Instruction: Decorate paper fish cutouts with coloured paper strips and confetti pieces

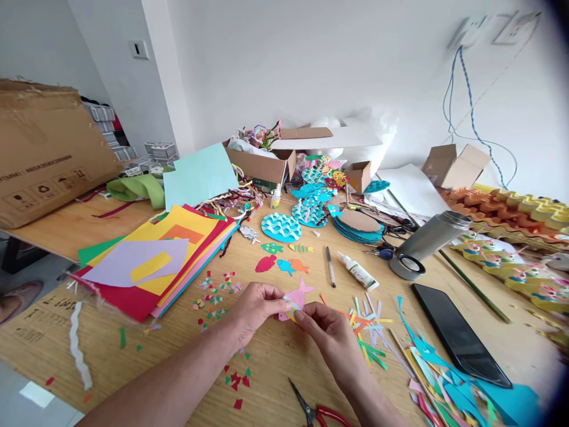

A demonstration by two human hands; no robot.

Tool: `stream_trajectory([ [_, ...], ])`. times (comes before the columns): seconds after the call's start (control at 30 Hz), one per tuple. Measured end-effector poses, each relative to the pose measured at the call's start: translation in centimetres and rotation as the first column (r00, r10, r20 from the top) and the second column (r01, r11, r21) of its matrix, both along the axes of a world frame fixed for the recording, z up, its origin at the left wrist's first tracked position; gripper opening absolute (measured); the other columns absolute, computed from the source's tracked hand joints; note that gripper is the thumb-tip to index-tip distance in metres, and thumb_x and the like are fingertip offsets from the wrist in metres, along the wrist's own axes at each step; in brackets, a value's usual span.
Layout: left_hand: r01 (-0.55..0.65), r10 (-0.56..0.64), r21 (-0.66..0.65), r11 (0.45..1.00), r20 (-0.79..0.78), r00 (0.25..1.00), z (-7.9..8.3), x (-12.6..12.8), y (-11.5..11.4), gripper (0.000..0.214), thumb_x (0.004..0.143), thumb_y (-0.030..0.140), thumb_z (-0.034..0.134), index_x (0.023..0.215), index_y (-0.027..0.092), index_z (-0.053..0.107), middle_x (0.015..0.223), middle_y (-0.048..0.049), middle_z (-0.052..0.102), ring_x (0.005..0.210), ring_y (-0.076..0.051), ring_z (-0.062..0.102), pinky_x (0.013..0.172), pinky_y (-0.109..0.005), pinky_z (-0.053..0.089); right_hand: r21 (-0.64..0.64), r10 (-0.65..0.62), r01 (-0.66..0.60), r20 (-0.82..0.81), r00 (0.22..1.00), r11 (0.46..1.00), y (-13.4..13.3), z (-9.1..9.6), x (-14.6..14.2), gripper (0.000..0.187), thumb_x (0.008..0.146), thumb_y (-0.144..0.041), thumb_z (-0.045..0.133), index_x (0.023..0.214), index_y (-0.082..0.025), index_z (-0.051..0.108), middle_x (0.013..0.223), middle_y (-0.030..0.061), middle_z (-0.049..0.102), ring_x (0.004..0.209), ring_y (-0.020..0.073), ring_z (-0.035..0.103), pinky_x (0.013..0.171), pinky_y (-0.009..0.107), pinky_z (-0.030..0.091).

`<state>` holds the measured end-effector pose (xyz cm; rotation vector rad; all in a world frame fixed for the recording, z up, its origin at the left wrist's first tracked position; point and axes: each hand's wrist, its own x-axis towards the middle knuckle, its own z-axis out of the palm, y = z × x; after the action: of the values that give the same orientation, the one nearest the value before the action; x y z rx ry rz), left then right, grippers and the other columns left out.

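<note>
We see a pink fish [295, 296], a spotted green fish [272, 248], a striped yellow fish [301, 248], a crimson fish [265, 264], a blue fish [285, 267], an orange fish [300, 265], a black phone [460, 332], a silver flask [431, 238] and scissors [310, 413] with red handles.

On the cardboard box [44, 148] to my left I read "465X315X", then blurred digits and "MM", above glass, recycling, umbrella and up-arrow signs; the glue bottle's [359, 271] label is illegible.
</note>
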<state>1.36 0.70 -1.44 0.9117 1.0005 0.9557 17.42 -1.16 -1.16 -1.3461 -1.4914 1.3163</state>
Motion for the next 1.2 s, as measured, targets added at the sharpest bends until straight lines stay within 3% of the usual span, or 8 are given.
stream_trajectory([
  [0.27,0.017,-0.013,-0.082,0.996,0.05,0.999,0.3,0.0,0.0,0.03,0.054,0.038,0.08,0.065,0.012,0.07,0.059,-0.0027,0.065,0.059,-0.016,0.062,0.068,-0.03,0.049,0.0,-0.087,0.087,-0.017,0.996,0.996,0.2,-0.2,0.4,0.041,0.07,-0.056,0.065,0.07,-0.015,0.063,0.061,0.001,0.057,0.058,0.0135,0.046,0.052,0.024,0.032],
  [0.47,0.104,-0.102,-0.051,0.993,0.047,0.994,0.4,-0.2,-0.2,0.032,0.056,0.036,0.079,0.073,0.01,0.073,0.069,-0.0059,0.069,0.062,-0.015,0.062,0.068,-0.03,0.049,-0.016,-0.056,0.056,-0.008,0.998,0.998,0.2,-0.1,0.6,0.04,0.07,-0.055,0.065,0.07,-0.015,0.064,0.062,0.0018,0.059,0.059,0.0144,0.049,0.054,0.025,0.035],
  [0.7,0.018,-0.017,-0.055,0.998,0.028,0.999,0.5,-0.2,0.0,0.031,0.054,0.034,0.078,0.071,0.01,0.072,0.063,-0.0058,0.067,0.059,-0.015,0.06,0.066,-0.029,0.048,-0.005,-0.097,0.097,-0.051,0.994,0.995,0.4,0.5,0.6,0.046,0.069,-0.061,0.064,0.074,-0.015,0.066,0.066,0.0038,0.061,0.066,0.017,0.051,0.059,0.026,0.037],
  [0.97,0.153,-0.153,-0.081,0.985,0.012,0.988,0.8,-0.5,-0.2,0.026,0.057,0.033,0.075,0.07,0.011,0.071,0.061,-0.0043,0.066,0.058,-0.014,0.058,0.062,-0.026,0.044,-0.014,-0.066,0.066,0.016,0.998,0.998,0.5,-0.4,1.0,0.046,0.069,-0.06,0.065,0.072,-0.015,0.065,0.063,0.0025,0.061,0.06,0.0152,0.05,0.054,0.025,0.036],
  [1.07,0.166,-0.168,-0.074,0.983,-0.018,0.986,0.8,-0.5,-0.3,0.022,0.057,0.031,0.073,0.067,0.011,0.07,0.061,-0.0045,0.067,0.059,-0.014,0.058,0.061,-0.026,0.044,0.063,-0.063,0.061,0.037,0.997,0.996,1.0,0.3,1.5,0.043,0.074,-0.057,0.063,0.084,-0.014,0.065,0.072,0.0049,0.065,0.068,0.0179,0.056,0.06,0.027,0.042],
  [1.13,0.114,-0.116,-0.064,0.991,-0.024,0.993,0.7,-0.6,-0.1,0.021,0.058,0.03,0.073,0.065,0.011,0.069,0.062,-0.0047,0.067,0.059,-0.014,0.058,0.062,-0.026,0.044,0.171,-0.139,0.123,0.085,0.987,0.978,1.1,1.5,2.2,0.041,0.075,-0.054,0.062,0.092,-0.016,0.062,0.078,0.0063,0.066,0.072,0.0193,0.059,0.062,0.028,0.044],
  [1.2,0.037,-0.037,-0.063,0.997,0.001,0.999,0.6,-0.8,0.1,0.022,0.057,0.031,0.074,0.065,0.011,0.069,0.063,-0.0052,0.067,0.059,-0.014,0.059,0.063,-0.026,0.045,0.285,-0.231,0.162,0.227,0.946,0.945,0.5,2.7,3.0,0.032,0.078,-0.051,0.059,0.083,-0.019,0.06,0.073,0.0049,0.064,0.067,0.0181,0.058,0.06,0.028,0.043],
])
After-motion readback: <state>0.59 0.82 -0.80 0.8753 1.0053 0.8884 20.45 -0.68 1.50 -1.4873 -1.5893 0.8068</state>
